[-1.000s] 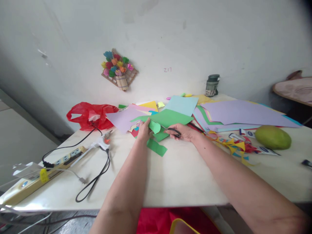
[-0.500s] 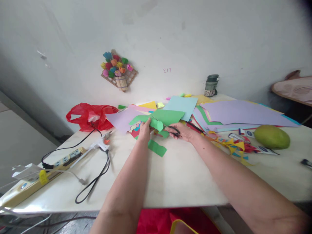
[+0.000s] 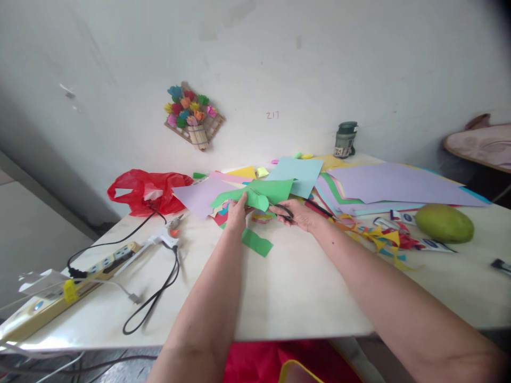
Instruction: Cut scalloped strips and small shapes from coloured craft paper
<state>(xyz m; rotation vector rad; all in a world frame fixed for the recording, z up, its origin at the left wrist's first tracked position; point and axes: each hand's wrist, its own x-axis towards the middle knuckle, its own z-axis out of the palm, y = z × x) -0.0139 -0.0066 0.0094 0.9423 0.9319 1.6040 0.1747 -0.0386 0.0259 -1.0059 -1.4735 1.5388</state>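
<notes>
My left hand (image 3: 238,210) pinches a green sheet of paper (image 3: 275,189) above the table, thumb on top. In my right hand (image 3: 297,214) is a pair of scissors (image 3: 284,210) with dark handles; its blades lie against the green sheet, near a curled part of it. A separate green paper piece (image 3: 257,243) rests flat on the table below my hands. Under the held sheet, coloured paper scraps (image 3: 221,213) show in part. Purple paper (image 3: 198,194) lies to the left and a light blue sheet (image 3: 305,173) behind.
On the left are a red plastic bag (image 3: 149,186), a white glue gun (image 3: 165,234) with its cord and a power strip (image 3: 91,268). To the right lie stacked paper sheets (image 3: 399,183), yellow scraps (image 3: 381,236), tubes and a green mango (image 3: 444,223). A tumbler (image 3: 345,140) stands behind.
The right part of the green sheet has shifted left and its corner now bends up. Both hands stay nearly in place, with the scissors still at the paper.
</notes>
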